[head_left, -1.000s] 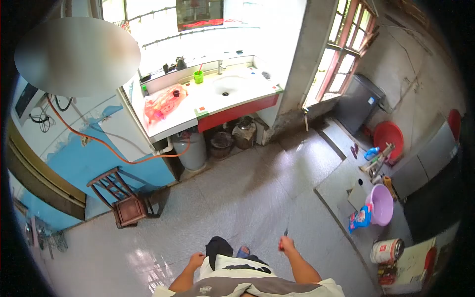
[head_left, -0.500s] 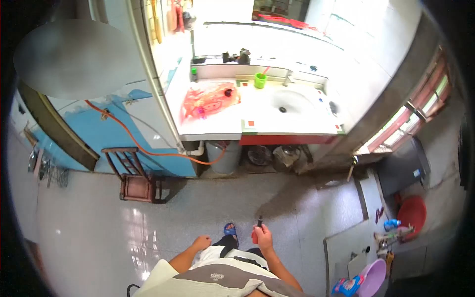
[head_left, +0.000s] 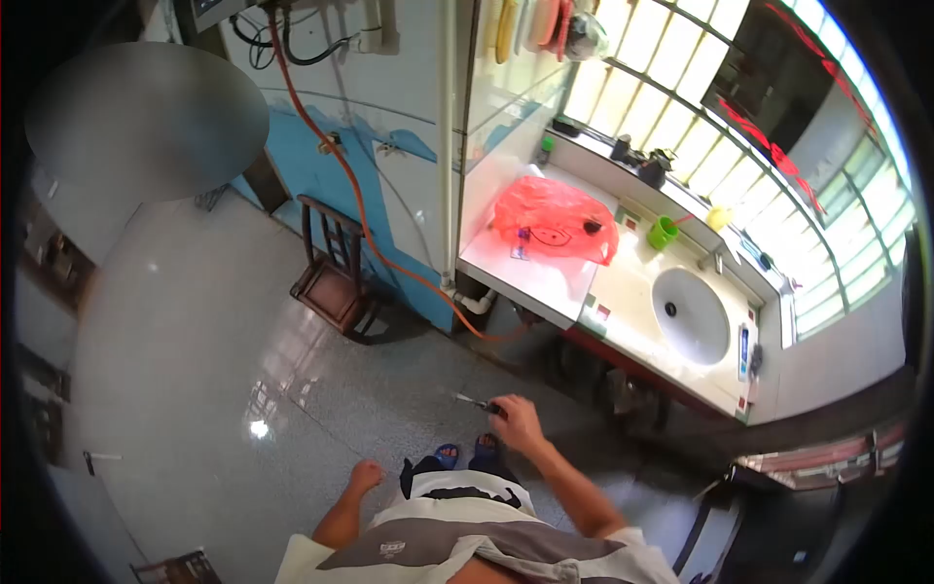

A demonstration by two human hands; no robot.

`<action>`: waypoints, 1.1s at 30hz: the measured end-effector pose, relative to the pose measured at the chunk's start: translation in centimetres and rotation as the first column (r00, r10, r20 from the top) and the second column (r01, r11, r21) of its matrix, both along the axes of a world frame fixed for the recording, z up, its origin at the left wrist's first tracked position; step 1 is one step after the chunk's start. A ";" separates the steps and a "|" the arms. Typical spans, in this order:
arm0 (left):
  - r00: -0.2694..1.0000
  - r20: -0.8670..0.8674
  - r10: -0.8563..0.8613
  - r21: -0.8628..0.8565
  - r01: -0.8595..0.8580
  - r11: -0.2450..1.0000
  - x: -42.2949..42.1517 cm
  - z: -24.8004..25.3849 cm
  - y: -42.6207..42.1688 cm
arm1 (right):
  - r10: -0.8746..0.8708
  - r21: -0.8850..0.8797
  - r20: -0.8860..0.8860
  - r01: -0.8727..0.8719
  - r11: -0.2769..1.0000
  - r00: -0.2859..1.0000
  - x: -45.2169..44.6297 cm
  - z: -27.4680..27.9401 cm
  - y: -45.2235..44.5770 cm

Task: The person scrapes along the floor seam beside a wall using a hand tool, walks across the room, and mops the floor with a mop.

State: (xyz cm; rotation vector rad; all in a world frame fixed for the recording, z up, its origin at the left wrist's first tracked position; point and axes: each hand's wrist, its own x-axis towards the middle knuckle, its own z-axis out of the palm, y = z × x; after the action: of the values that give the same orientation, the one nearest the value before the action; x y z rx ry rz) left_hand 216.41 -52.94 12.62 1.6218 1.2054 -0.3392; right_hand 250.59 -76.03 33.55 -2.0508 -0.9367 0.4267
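My right hand is closed around a screwdriver-like tool with a dark red-and-black handle and a thin, pale metal end pointing left. The tool is held over the grey floor, in front of my body. My left hand hangs at my side with its fingers curled in, and nothing shows sticking out of it. Below, my feet in blue sandals stand on the floor.
A wooden chair stands against the blue wall, with an orange hose running past it. To the right, a counter with a sink carries a red plastic bag and a green cup. Barred windows rise behind.
My view has turned left, so the counter now sits further right. The tool in my right hand has swung from pointing ahead to pointing left. Both feet now show.
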 end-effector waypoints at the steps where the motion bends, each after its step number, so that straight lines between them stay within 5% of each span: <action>1: 0.998 -0.045 0.046 0.054 -0.044 0.998 -1.1 -0.1 -0.2 | 0.169 -0.082 0.280 -0.152 0.985 0.945 2.5 0.1 1.1; 4: 0.947 -0.026 0.320 -0.017 -0.320 0.947 -3.6 3.0 -3.3 | 0.203 -0.064 0.560 -0.202 0.977 0.803 10.3 -0.1 5.5; 7: 0.948 -0.028 0.318 0.004 -0.318 0.948 -4.7 4.1 -7.6 | 0.142 -0.029 0.653 -0.163 0.986 0.744 16.6 2.5 10.9; 9: 0.998 0.046 -0.044 0.171 0.035 0.985 -4.9 3.7 -10.0 | 0.104 -0.023 0.727 -0.127 0.992 0.679 21.2 0.9 14.6; 11: 0.999 -0.051 -0.002 0.305 0.018 0.952 -3.4 5.9 -12.4 | 0.092 -0.033 0.731 -0.100 0.994 0.676 24.0 0.4 17.5; 13: 0.993 0.069 0.096 0.390 -0.116 0.914 -9.1 -7.2 -15.4 | 0.077 -0.043 0.732 -0.066 0.997 0.677 25.6 -0.7 19.7; 14: 0.996 0.050 0.071 0.363 -0.084 0.928 -10.0 -8.2 -15.1 | 0.084 -0.064 0.725 -0.054 0.996 0.683 26.3 -1.5 20.6; 19: 0.988 -0.122 -0.090 0.177 0.111 0.978 -13.6 -7.3 -11.9 | 0.027 -0.076 0.675 0.034 0.997 0.737 27.6 -3.3 23.3; 22: 0.976 -0.176 0.131 0.258 -0.083 0.963 -14.1 -3.9 -8.8 | -0.007 -0.082 0.706 0.091 0.992 0.708 28.2 -3.4 24.6; 25: 0.977 -0.116 0.181 0.192 -0.157 0.969 -9.7 6.6 -3.1 | -0.049 -0.106 0.705 0.173 0.979 0.708 28.1 -2.6 25.2; 28: 0.978 -0.020 0.209 0.285 -0.194 0.938 -9.1 7.8 0.7 | -0.073 -0.126 0.712 0.229 0.965 0.699 26.9 -2.6 25.7; 31: 0.957 0.024 0.289 0.195 -0.288 0.938 -10.5 3.4 3.4 | -0.269 0.041 0.612 0.310 0.950 0.744 26.0 -3.4 25.2; 33: 0.971 0.034 0.238 0.190 -0.240 0.952 -9.6 4.8 5.0 | -0.418 0.214 0.466 0.360 0.908 0.779 23.8 -3.4 24.1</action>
State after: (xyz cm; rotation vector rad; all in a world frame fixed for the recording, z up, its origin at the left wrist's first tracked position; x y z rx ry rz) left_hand 206.86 -47.96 17.39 1.6157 1.4454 -0.0600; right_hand 274.41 -51.94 30.10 -2.2178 -0.7656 -0.4056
